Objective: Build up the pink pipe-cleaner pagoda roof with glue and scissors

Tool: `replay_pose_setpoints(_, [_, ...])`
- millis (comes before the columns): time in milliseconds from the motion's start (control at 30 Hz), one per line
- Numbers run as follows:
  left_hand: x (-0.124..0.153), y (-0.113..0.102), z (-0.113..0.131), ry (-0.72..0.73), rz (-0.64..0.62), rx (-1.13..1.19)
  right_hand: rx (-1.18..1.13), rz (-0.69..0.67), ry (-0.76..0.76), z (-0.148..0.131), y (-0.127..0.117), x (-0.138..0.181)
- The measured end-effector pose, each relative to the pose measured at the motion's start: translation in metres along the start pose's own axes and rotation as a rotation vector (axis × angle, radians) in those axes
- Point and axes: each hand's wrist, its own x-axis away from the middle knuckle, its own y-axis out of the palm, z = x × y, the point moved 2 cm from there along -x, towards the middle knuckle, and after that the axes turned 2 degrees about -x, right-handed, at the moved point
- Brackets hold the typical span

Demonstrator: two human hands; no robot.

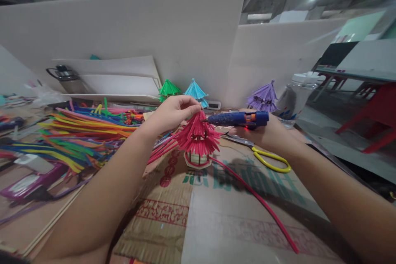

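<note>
A small red pagoda model (198,136), with two tiers of fringed roof on a pale base, stands upright on the cardboard. At its peak, my left hand (176,109) pinches the tip between thumb and fingers. My right hand (262,132) grips a blue glue gun (238,119), whose nozzle points left and reaches the upper roof of the model. Most of the right fingers are hidden behind the gun. From the model's base a red pipe cleaner (260,200) trails toward the front right. Yellow-handled scissors (270,161) lie below my right hand.
Heaps of coloured pipe cleaners (86,128) cover the left side, near a purple device (34,181). Green (168,88), light blue (196,90) and purple (262,97) pagoda models stand at the back. A clear plastic jar (297,97) stands right, before a white board (198,41).
</note>
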Motion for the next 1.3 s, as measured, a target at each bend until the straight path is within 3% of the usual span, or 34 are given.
replay_pose_setpoints(667, [0.0018,-0.0038,0.0065,0.042,0.140,-0.148,0.067,-0.085,0.005,0.0000,0.0004,0.0012])
replay_pose_setpoints(1300, [-0.0001,-0.0058,0.0029,0.043,0.160,-0.164,0.086,-0.112,-0.063,-0.0026,-0.0018,0.0025])
